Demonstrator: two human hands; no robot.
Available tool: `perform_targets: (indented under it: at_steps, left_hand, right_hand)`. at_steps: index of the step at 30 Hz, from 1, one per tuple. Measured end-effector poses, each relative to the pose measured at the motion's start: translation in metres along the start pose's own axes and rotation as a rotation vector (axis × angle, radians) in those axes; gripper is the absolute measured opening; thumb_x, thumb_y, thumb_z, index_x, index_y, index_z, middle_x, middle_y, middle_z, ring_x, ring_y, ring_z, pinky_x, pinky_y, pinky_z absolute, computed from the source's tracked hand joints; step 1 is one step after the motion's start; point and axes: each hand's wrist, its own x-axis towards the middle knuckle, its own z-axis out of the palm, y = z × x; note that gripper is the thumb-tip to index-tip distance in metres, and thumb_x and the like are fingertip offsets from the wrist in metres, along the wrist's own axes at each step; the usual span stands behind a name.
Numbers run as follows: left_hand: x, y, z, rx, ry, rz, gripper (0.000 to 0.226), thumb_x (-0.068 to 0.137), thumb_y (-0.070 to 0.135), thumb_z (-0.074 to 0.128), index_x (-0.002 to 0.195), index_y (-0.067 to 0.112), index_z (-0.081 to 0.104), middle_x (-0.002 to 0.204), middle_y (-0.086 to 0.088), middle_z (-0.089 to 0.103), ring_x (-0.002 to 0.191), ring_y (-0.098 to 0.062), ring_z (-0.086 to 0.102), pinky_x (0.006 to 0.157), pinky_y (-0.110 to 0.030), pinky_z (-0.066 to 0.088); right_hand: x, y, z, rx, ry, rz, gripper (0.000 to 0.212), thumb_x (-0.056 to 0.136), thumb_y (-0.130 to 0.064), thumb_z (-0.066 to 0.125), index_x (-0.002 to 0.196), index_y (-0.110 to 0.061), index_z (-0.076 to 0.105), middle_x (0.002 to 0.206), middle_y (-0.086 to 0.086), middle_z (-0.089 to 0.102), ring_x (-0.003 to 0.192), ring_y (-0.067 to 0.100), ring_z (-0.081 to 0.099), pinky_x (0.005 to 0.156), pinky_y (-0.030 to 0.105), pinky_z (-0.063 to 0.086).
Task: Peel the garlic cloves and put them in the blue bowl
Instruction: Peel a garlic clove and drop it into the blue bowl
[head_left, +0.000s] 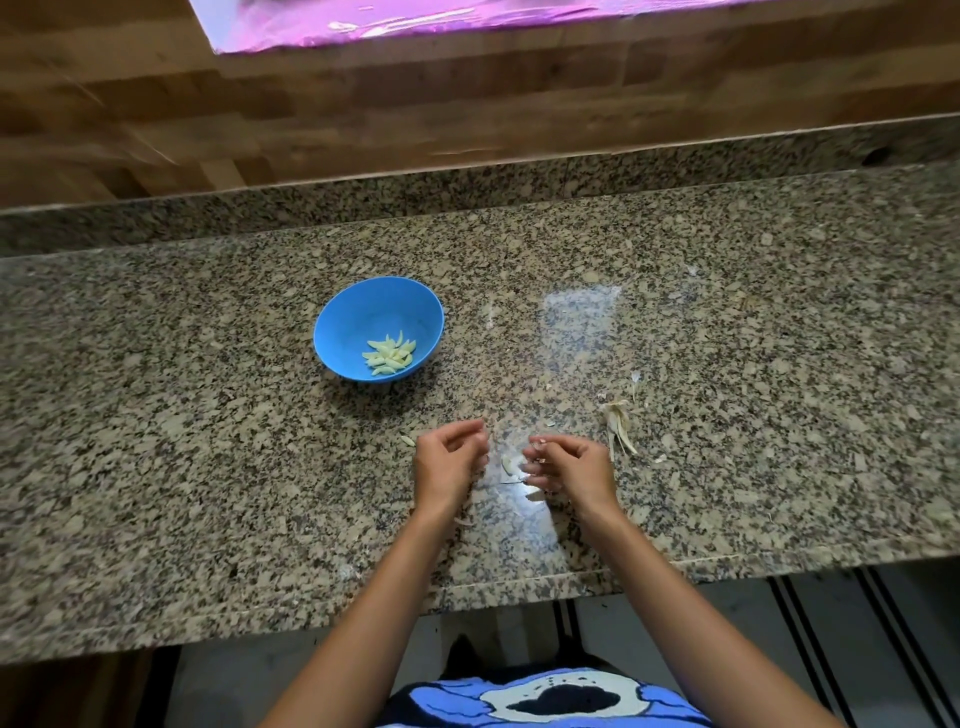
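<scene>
A: I see a speckled granite bench below a wooden wall. The blue bowl holds peeled garlic cloves, up-left of both hands.

B: Hands? Any writing?

A: Left hand curled, holding nothing. Right hand pinches a scrap of skin. One garlic clove lies between them. No readable writing.

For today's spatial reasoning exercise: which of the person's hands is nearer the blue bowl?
Left. The left hand is just below and right of the blue bowl, with bare counter between them. The right hand is farther right, beyond the left hand.
</scene>
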Motion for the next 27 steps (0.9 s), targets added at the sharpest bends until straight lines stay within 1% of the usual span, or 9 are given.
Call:
perform_targets:
  at_steps: [5, 9, 11, 15, 18, 21, 23, 24, 27]
  left_hand:
    - [0.004, -0.002, -0.004, 0.425, 0.067, 0.226, 0.007, 0.084, 0.017, 0.068, 0.091, 0.020, 0.068, 0.086, 0.007, 0.068, 0.076, -0.007, 0.065, 0.064, -0.020, 0.056]
    - [0.005, -0.008, 0.003, 0.640, -0.193, 0.288, 0.020, 0.086, 0.020, 0.063, 0.106, 0.019, 0.067, 0.106, 0.004, 0.064, 0.090, -0.009, 0.064, 0.082, -0.029, 0.056]
    - [0.002, -0.013, 0.009, 0.834, -0.205, 0.400, 0.023, 0.088, 0.021, 0.062, 0.109, 0.016, 0.067, 0.109, 0.001, 0.066, 0.095, -0.009, 0.063, 0.090, -0.023, 0.051]
    - [0.004, -0.013, 0.004, 0.829, -0.121, 0.463, 0.019, 0.091, 0.015, 0.058, 0.106, 0.011, 0.067, 0.101, -0.006, 0.069, 0.084, -0.012, 0.065, 0.078, -0.021, 0.054]
    - [0.018, -0.006, -0.027, 0.818, 0.126, 0.409, 0.019, 0.090, 0.017, 0.060, 0.107, 0.014, 0.067, 0.098, -0.003, 0.070, 0.073, -0.008, 0.061, 0.057, -0.014, 0.046]
    - [0.023, -0.006, -0.049, 0.881, 0.250, 0.425, 0.031, 0.090, 0.018, 0.060, 0.121, 0.020, 0.061, 0.115, -0.005, 0.065, 0.091, -0.007, 0.055, 0.072, -0.017, 0.047]
    - [0.008, -0.010, -0.037, 0.777, 0.143, 0.573, 0.045, 0.093, 0.027, 0.053, 0.137, 0.024, 0.044, 0.141, -0.001, 0.046, 0.121, -0.006, 0.044, 0.099, -0.022, 0.041]
    - [-0.007, -0.015, -0.020, 0.775, 0.033, 0.625, 0.056, 0.095, 0.036, 0.046, 0.147, 0.025, 0.027, 0.153, 0.003, 0.024, 0.137, -0.005, 0.026, 0.111, -0.025, 0.028]
    - [-0.042, -0.052, 0.024, 0.997, -0.127, 0.591, 0.087, 0.090, 0.066, 0.021, 0.144, 0.020, -0.029, 0.150, -0.003, -0.036, 0.140, -0.013, -0.029, 0.116, -0.030, -0.016]
  right_hand:
    - [0.006, 0.005, -0.009, -0.142, 0.107, -0.068, 0.008, 0.084, -0.019, 0.065, 0.086, -0.013, 0.071, 0.077, 0.008, 0.071, 0.057, 0.016, 0.058, 0.050, 0.022, 0.043]
    - [0.007, 0.007, -0.010, -0.328, 0.105, -0.116, 0.016, 0.082, -0.007, 0.066, 0.090, -0.020, 0.070, 0.095, -0.003, 0.071, 0.073, 0.019, 0.066, 0.064, 0.035, 0.056]
    - [0.006, 0.008, -0.010, -0.393, 0.115, -0.160, 0.019, 0.084, -0.008, 0.064, 0.099, -0.019, 0.068, 0.097, -0.006, 0.069, 0.076, 0.021, 0.067, 0.070, 0.040, 0.058]
    - [0.002, 0.011, -0.009, -0.593, 0.187, -0.350, 0.026, 0.091, -0.011, 0.055, 0.114, -0.017, 0.063, 0.108, -0.004, 0.066, 0.058, -0.006, 0.049, 0.049, 0.009, 0.041]
    - [0.004, 0.012, -0.011, -0.661, 0.270, -0.525, 0.028, 0.089, -0.005, 0.055, 0.114, -0.014, 0.063, 0.117, -0.002, 0.062, 0.096, 0.004, 0.058, 0.082, 0.020, 0.050]
    - [0.011, 0.018, -0.019, -0.752, 0.381, -0.649, 0.034, 0.085, -0.005, 0.057, 0.117, -0.017, 0.061, 0.126, 0.000, 0.057, 0.119, 0.017, 0.051, 0.103, 0.037, 0.041]
    - [0.017, 0.018, -0.028, -0.864, 0.439, -0.650, 0.046, 0.085, -0.013, 0.056, 0.131, -0.021, 0.050, 0.141, 0.000, 0.042, 0.134, 0.019, 0.034, 0.113, 0.040, 0.021]
    - [0.020, 0.017, -0.036, -0.919, 0.435, -0.605, 0.055, 0.087, -0.020, 0.054, 0.139, -0.025, 0.037, 0.148, -0.001, 0.029, 0.138, 0.017, 0.022, 0.114, 0.039, 0.012]
    - [0.034, 0.015, -0.059, -1.098, 0.340, -0.425, 0.067, 0.093, -0.039, 0.044, 0.144, -0.031, 0.002, 0.153, -0.004, -0.004, 0.142, 0.016, -0.002, 0.113, 0.040, -0.005]
